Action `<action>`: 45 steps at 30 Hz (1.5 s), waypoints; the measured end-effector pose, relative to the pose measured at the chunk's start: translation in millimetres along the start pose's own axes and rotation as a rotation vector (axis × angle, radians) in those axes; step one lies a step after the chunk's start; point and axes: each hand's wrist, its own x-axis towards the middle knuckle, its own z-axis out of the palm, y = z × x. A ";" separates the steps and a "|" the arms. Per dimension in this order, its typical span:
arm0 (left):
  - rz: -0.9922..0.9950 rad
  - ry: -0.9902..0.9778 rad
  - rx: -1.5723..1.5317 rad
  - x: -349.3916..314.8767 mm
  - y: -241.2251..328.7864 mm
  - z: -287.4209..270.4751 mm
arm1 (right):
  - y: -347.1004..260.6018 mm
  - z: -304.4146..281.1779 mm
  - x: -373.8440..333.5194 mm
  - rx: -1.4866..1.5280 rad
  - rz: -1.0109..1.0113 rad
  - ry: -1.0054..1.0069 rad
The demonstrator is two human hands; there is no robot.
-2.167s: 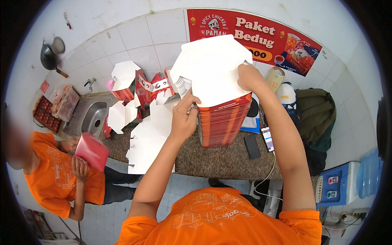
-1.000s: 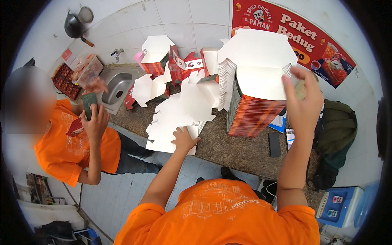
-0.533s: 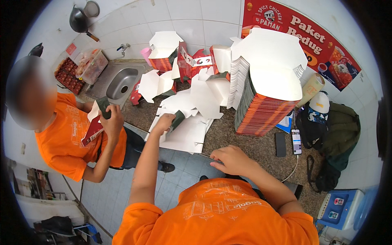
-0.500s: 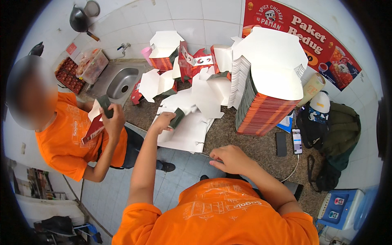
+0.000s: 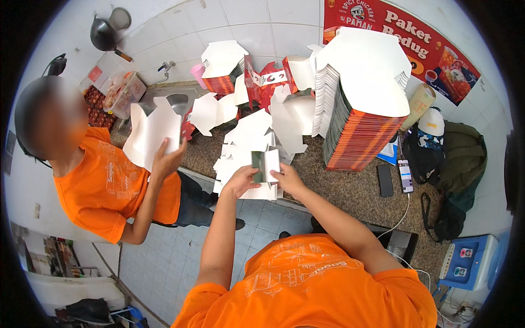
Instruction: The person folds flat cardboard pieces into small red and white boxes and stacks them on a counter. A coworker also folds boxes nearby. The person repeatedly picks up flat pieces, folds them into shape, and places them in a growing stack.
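Observation:
A paper food box [image 5: 258,166], with a dark green panel and a white flap showing, is between my two hands over the near edge of the counter. My left hand [image 5: 241,182] grips its left side, fingers closed. On the white flap at the right, my right hand [image 5: 289,179] pinches the edge. Beneath and behind it are flat white box blanks [image 5: 246,134]. Part of the held box's underside is hidden. To the right stands a tall stack of red and white box blanks [image 5: 361,136].
Part-folded boxes [image 5: 221,82] crowd the counter's back. A co-worker [image 5: 131,188] at my left holds a white box blank [image 5: 158,131] near the sink [image 5: 178,101]. Right of the stack are a black phone [image 5: 385,180], a charging phone [image 5: 405,176] and a backpack [image 5: 462,156].
My right hand has come forward and left onto the box, joining my left hand, which moved right and nearer. The co-worker's box blank has swung round, its white side showing.

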 end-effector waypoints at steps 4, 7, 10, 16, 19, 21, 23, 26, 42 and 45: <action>0.296 0.496 -0.100 -28.6 13.5 -11.1 | 38.7 -30.7 35.7 -0.531 -0.168 0.215; 0.513 0.565 0.276 -82.7 54.4 12.7 | 18.9 -31.8 13.5 -0.640 -0.169 0.391; 0.620 0.611 0.186 -131.0 75.0 37.8 | -43.3 6.4 -66.5 -0.645 -0.643 0.319; 0.434 0.339 -0.615 -171.6 45.1 135.6 | -111.1 51.2 -150.3 -0.937 -1.292 0.022; 0.498 0.219 -0.605 -172.5 31.7 145.9 | -129.9 42.7 -135.1 -0.806 -1.204 0.152; 0.457 0.217 -0.641 -175.3 28.6 144.2 | -146.6 38.0 -146.7 -0.843 -1.225 0.015; 0.374 0.188 -0.653 -174.1 37.3 143.3 | -154.9 30.9 -159.4 -0.939 -1.236 -0.092; 0.392 0.126 -0.694 -179.7 32.8 155.1 | -137.4 36.7 -168.6 -0.862 -1.206 0.085; 0.409 0.183 -0.634 -184.1 8.9 152.0 | -131.2 31.0 -168.6 -1.066 -0.999 -0.073; 0.493 0.301 -0.601 -188.6 -0.5 166.7 | -108.0 44.3 -165.5 -0.900 -0.863 0.026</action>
